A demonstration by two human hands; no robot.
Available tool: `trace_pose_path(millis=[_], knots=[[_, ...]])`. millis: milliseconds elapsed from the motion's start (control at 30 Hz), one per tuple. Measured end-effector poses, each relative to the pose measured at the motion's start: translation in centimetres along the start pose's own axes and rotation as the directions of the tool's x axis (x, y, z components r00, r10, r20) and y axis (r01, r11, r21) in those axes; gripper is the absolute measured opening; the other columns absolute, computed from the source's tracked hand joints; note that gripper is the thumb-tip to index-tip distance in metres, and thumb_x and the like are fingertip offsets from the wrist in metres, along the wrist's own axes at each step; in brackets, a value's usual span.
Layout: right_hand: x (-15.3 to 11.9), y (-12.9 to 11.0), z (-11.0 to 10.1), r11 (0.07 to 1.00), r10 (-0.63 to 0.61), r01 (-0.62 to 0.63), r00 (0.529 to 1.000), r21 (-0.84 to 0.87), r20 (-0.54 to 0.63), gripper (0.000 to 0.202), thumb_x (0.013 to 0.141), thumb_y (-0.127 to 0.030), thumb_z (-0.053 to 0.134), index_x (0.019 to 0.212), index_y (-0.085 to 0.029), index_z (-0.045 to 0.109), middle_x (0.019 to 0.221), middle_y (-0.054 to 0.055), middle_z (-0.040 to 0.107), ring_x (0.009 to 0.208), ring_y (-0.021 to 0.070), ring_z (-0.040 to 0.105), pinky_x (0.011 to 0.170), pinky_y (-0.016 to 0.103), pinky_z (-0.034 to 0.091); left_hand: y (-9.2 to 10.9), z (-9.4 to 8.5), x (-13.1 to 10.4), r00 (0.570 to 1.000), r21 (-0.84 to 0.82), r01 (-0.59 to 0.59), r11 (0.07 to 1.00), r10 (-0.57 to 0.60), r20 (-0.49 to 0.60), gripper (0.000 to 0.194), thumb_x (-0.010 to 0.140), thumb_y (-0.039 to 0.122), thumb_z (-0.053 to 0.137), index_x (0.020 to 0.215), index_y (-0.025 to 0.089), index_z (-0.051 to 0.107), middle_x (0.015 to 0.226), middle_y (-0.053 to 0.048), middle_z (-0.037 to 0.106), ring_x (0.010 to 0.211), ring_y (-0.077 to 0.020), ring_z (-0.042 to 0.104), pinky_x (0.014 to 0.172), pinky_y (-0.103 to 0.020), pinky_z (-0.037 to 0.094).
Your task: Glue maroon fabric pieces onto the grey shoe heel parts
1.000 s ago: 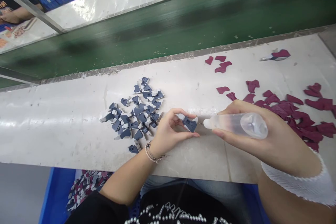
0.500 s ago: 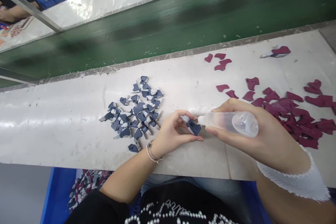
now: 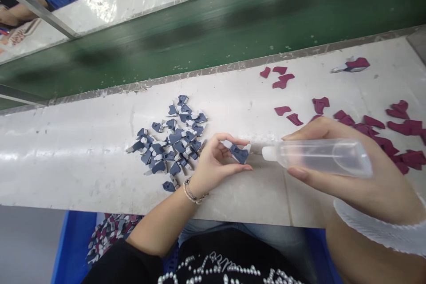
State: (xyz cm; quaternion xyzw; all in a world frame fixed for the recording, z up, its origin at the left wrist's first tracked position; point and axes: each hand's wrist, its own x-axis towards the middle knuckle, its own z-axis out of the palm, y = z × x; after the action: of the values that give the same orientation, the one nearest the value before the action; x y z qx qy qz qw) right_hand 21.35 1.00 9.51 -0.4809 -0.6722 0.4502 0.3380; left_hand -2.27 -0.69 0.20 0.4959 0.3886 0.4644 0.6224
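Between the thumb and fingers of my left hand is a small dark-blue and grey plastic part, its blue face turned up. My right hand grips a clear squeeze bottle lying sideways, its white nozzle pointing left at the part with a gap between them. Left of my left hand lies a pile of similar blue and grey parts. Maroon curved pieces spread on the table beyond and right of my right hand, which hides some of them.
A part with a maroon piece on it lies at the far right of the white table. Behind runs a green conveyor belt. Below the edge stands a blue bin of mixed parts. Another person's arm shows upper left.
My right hand has drawn the bottle back to the right, so its nozzle is now apart from the blue part. My left hand has shifted slightly left with the part.
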Motion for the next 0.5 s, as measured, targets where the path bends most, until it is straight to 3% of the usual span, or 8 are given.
trace_pose_path(millis=[200,267,367,433,500], knots=[[-0.6,1.4,-2.1,0.985,-0.024,0.015,0.998,0.171,0.049,0.041,0.093,-0.069,0.062,0.112,-0.033,0.068,0.089,0.006,0.069,0.071,0.0196,0.065,0.059,0.033,0.050,0.3,-0.2,0.3,0.995,-0.073,-0.099,0.992,0.097,-0.030,0.055,0.069,0.015,0.094,0.108,0.025,0.056,0.118,-0.004,0.076,0.099,-0.0153,0.074,0.082,-0.028,0.065],[-0.6,1.5,-2.4,0.988,-0.046,0.038,0.998,0.148,0.049,0.038,0.094,-0.065,0.063,0.116,-0.035,0.069,0.090,0.006,0.068,0.072,0.0193,0.066,0.060,0.033,0.050,0.3,-0.3,0.2,0.995,-0.096,-0.102,0.990,0.100,-0.023,0.054,0.070,0.014,0.092,0.109,0.025,0.055,0.120,-0.003,0.076,0.101,-0.0145,0.073,0.083,-0.027,0.065],[-0.4,1.4,-2.4,0.995,-0.091,0.090,0.995,0.040,0.029,0.023,0.093,-0.044,0.073,0.115,-0.038,0.070,0.099,0.005,0.069,0.081,0.0184,0.068,0.064,0.029,0.055,0.1,-0.4,0.2,0.996,-0.097,-0.086,0.992,0.084,-0.029,0.053,0.072,0.014,0.091,0.109,0.025,0.055,0.121,-0.003,0.075,0.102,-0.0134,0.073,0.083,-0.026,0.064],[-0.1,1.7,-2.2,0.997,-0.068,0.067,0.997,0.028,0.036,0.024,0.089,-0.031,0.077,0.110,-0.037,0.067,0.105,0.004,0.071,0.089,0.0191,0.071,0.070,0.028,0.059,-0.4,-0.5,0.5,0.997,-0.078,-0.065,0.995,0.062,-0.041,0.052,0.074,0.017,0.091,0.110,0.025,0.054,0.124,-0.005,0.074,0.098,-0.0132,0.074,0.081,-0.026,0.063],[0.1,2.3,-2.0,1.000,-0.006,0.007,0.999,-0.022,0.052,0.029,0.085,-0.032,0.081,0.111,-0.036,0.066,0.111,0.004,0.073,0.091,0.0204,0.073,0.072,0.029,0.061,-1.0,-0.3,0.8,0.998,-0.047,-0.039,0.998,0.037,-0.041,0.053,0.073,0.020,0.091,0.112,0.023,0.055,0.125,-0.008,0.073,0.094,-0.0144,0.075,0.081,-0.029,0.064]])
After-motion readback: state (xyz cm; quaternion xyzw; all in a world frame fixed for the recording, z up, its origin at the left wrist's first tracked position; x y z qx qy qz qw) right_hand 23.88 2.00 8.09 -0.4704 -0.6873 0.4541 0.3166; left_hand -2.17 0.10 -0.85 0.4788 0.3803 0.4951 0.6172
